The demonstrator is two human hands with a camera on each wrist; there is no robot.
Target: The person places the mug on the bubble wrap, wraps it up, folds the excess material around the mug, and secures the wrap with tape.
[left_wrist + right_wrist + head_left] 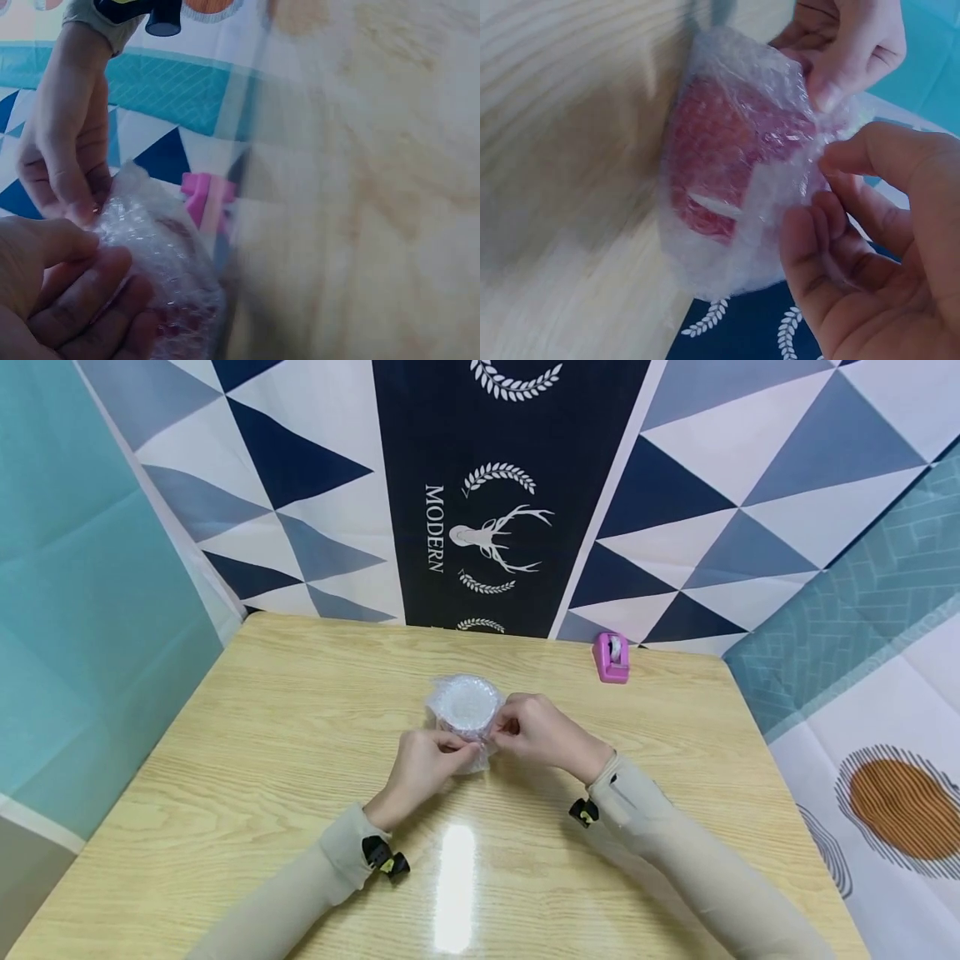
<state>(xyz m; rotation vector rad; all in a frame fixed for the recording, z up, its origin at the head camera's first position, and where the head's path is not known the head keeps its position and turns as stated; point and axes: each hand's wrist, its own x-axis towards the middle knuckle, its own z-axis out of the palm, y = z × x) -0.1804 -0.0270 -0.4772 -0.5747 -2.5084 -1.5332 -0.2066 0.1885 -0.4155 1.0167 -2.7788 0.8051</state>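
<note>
Near the middle of the table sits a round thing in bubble wrap point(467, 702), pale on top in the head view. Through the bubble wrap point(697, 266) in the right wrist view, its side shows red, with a small white mark. My left hand point(427, 764) pinches the wrap at the near side, thumb and index finger together. Just to the right, my right hand point(543, 735) pinches the wrap at its upper edge. The fingertips of both hands are close together, as the left wrist view also shows. What the wrapped thing is, I cannot tell.
A pink tape dispenser point(612, 658) with a roll of tape stands at the table's back right. The wood-grain table point(285, 693) meets a patterned cloth point(315, 468) along its back edge. Teal cloth point(90, 568) hangs on the left.
</note>
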